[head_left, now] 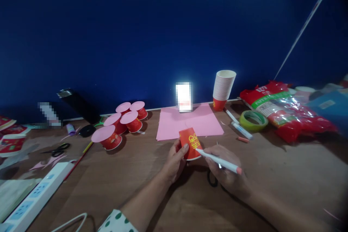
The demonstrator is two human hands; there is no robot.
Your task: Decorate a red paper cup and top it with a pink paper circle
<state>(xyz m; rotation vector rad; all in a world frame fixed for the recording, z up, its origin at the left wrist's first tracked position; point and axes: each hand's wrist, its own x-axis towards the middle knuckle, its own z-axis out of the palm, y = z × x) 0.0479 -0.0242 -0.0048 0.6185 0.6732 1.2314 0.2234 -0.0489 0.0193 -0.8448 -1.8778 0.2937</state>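
Observation:
My left hand (175, 161) is closed round a red paper cup (189, 141) that is turned upside down and carries yellow characters. It holds the cup just in front of a pink paper sheet (190, 121) on the wooden table. My right hand (225, 170) grips a white marker pen (219, 160) with a pink end cap. The pen's tip touches the cup's lower right side. A black loop, perhaps a scissors handle (212, 180), shows on the table under my right hand.
Several red cups topped with pink paper discs (119, 125) stand at the left. A stack of paper cups (223, 88), a green tape roll (253, 120), more pens (240, 128) and a red plastic bag (282, 108) lie at the right. Scissors (57, 150) and a power strip (35, 195) are at the near left.

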